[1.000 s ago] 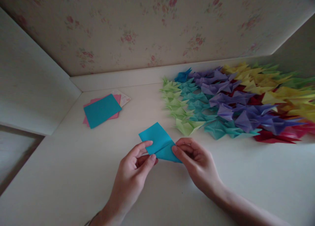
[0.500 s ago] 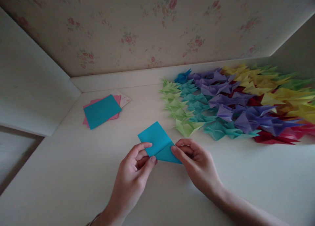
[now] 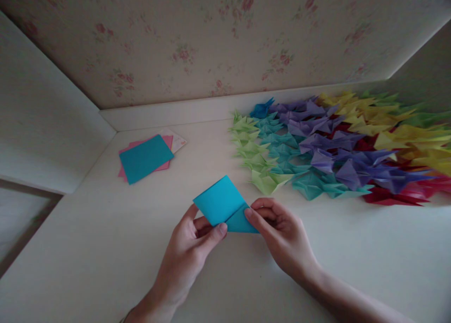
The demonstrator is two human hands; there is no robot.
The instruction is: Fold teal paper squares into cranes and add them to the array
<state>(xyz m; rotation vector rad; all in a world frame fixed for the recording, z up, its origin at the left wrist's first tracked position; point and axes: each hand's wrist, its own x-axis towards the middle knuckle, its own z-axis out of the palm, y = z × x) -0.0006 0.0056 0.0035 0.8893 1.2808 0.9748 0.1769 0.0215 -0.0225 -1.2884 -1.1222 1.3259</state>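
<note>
Between my hands is a partly folded sheet of blue origami paper (image 3: 221, 200), a square flap on its left and a triangular part on its right, with a crease between them. My left hand (image 3: 192, 241) grips the lower left, thumb on top by the crease and fingers behind the square flap. At the right side my right hand (image 3: 276, 229) pinches the triangular part between thumb and index finger, the other fingers curled. The fingertips behind the paper are hidden.
Rows of folded paper cranes (image 3: 319, 161) in green, teal, purple, red and yellow cover the white table's (image 3: 105, 257) right back. At the left lies a stack of paper sheets (image 3: 146, 158), teal over pink. A flowered wall (image 3: 183, 55) stands behind.
My left index finger has gone from the top of the square flap to behind it. The flap has tilted slightly and its left corner has shifted left. My right hand has stayed put.
</note>
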